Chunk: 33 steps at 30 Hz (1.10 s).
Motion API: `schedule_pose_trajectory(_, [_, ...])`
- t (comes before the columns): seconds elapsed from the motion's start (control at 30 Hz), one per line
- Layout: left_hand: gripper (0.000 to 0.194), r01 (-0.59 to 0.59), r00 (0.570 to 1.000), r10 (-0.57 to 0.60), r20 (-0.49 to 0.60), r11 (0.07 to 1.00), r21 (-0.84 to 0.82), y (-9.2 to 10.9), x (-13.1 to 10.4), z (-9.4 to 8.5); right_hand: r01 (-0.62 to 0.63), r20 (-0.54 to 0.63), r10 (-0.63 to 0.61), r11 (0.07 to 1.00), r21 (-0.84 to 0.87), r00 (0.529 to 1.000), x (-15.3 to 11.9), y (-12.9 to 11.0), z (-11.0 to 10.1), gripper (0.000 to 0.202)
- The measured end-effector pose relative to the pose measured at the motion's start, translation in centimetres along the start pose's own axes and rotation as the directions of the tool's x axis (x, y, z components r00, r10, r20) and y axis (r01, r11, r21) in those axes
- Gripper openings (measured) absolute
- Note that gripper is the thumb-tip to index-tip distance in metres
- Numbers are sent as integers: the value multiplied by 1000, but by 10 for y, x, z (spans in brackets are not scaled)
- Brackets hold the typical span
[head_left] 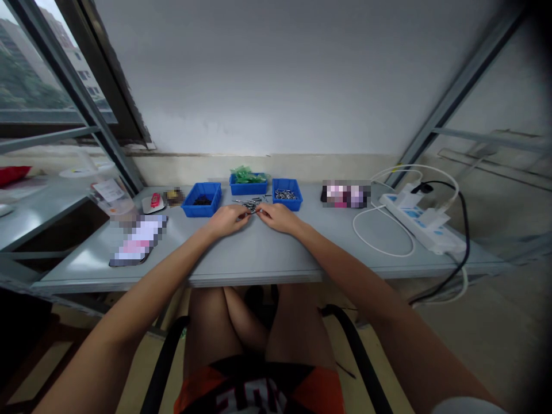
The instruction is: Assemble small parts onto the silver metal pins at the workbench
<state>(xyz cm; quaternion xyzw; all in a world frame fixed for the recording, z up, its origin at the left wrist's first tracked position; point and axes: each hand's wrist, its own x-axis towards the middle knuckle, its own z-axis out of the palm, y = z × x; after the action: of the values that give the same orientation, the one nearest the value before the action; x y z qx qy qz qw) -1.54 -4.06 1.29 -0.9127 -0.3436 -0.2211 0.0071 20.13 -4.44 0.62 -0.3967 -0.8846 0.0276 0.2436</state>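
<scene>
My left hand (230, 219) and my right hand (278, 217) meet over the middle of the grey desk, fingers bent and fingertips close together. Each hand is closed in a pinch; what sits between the fingertips is too small to make out. Just beyond them lies a loose pile of thin silvery metal pieces (250, 203), partly hidden by the fingers. Around the pile stand a blue bin (190, 208) with dark small parts at left, a blue bin (249, 188) with green plastic packets (242, 174) behind, and a blue bin (295, 205) with small metal pieces at right.
On the left are a phone (138, 240), a drink cup (112, 198) and a small white dish (154, 204) with a red item. At right lie a blurred pinkish object (345, 195), a power strip (426, 224) and looping white cables (383, 253). A wall closes the back.
</scene>
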Motion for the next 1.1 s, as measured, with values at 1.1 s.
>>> schedule_pose_trajectory(1.1, [25, 50, 998, -50, -26, 999, -5, -1, 1, -1, 0, 10, 0, 999, -39, 1000, 1, 1, 2, 21])
